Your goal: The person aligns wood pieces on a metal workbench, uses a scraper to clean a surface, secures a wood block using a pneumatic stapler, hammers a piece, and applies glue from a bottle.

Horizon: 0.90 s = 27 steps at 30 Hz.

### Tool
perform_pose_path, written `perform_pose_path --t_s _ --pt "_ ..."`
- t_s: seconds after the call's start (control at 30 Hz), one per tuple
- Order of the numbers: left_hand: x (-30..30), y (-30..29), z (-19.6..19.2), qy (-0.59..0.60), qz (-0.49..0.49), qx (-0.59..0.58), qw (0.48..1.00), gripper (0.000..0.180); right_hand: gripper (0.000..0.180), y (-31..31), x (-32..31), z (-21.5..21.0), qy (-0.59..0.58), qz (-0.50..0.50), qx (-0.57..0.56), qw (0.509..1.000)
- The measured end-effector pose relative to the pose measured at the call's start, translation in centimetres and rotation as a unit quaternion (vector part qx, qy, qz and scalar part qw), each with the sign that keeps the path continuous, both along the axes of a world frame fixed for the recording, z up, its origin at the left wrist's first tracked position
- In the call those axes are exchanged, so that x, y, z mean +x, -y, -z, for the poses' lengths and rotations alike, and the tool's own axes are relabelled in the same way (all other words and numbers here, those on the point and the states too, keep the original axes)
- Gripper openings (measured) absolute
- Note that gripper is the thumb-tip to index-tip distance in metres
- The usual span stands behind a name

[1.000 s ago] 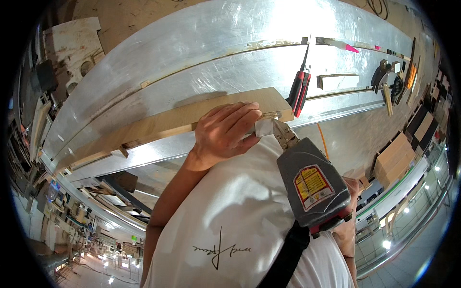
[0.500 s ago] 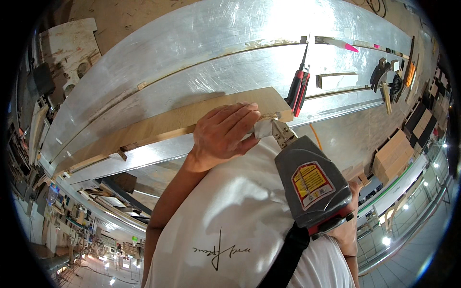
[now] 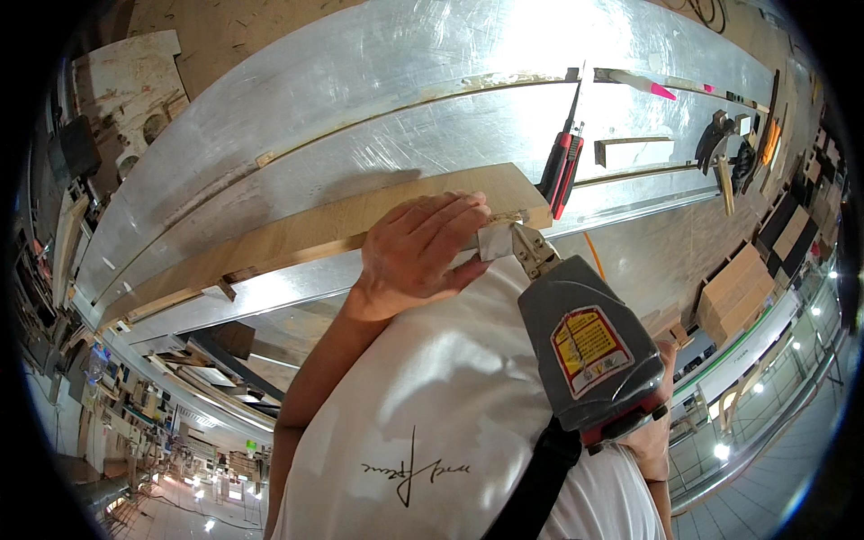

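Grey power tool (image 3: pixel 551 331) has swung its rear slightly rightward since the earlier frame; left hand and board hold nearly the same place.

Surface: long silvery metal counter (image 3: pixel 360 94), scratched, slotted lengthwise, bright glare at top. Pale wooden board (image 3: pixel 315 216) lies along the near edge, its right end close to a red-and-black cutter (image 3: pixel 562 175). Further right: short pale strip (image 3: pixel 634 153), pink-tipped marker (image 3: pixel 661 92), hammer (image 3: pixel 724 184) with wooden handle.

Room: stained panel (image 3: pixel 121 85) beyond the counter at upper left; brown boxes (image 3: pixel 738 286) at right; lights and tiled floor (image 3: pixel 720 513) low in view.

Left hand (image 3: pixel 423 243): arm up from lower left, wrist bent, fingers together across the board's top, thumb below its near edge; board gripped. Small pale block (image 3: pixel 495 241) sits between thumb and tool's nose, against the board's edge.

Right hand (image 3: pixel 667 360): raised behind the tool, apparently closed on it, though the tool's body hides most of the fingers.
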State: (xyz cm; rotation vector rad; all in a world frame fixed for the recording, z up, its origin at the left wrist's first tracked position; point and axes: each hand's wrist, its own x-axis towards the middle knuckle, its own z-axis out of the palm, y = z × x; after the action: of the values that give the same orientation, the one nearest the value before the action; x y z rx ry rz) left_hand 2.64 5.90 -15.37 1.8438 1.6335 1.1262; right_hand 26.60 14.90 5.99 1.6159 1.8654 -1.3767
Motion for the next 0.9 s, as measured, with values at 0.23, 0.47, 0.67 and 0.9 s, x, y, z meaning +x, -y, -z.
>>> perform_pose_path --t_s 0.23,0.47,0.67,0.9 --pt "0.0 -0.6 -1.2 -0.023 0.009 -0.035 0.999 0.052 0.086 -0.2 0.2 -0.1 -0.007 -0.06 0.028 0.998" --pt "0.2 -1.0 -0.7 0.01 0.04 -0.039 0.998 0.044 0.081 0.1 0.3 0.3 -0.032 -0.039 0.012 0.999" --pt "0.4 -0.8 -0.1 0.017 0.038 -0.018 0.999 0.051 0.079 -0.2 0.4 0.3 -0.026 -0.045 -0.006 0.999" --pt "0.2 -1.0 -0.3 0.025 0.042 -0.032 0.998 0.05 0.083 -0.6 -1.1 -0.1 -0.013 -0.04 0.004 0.999"
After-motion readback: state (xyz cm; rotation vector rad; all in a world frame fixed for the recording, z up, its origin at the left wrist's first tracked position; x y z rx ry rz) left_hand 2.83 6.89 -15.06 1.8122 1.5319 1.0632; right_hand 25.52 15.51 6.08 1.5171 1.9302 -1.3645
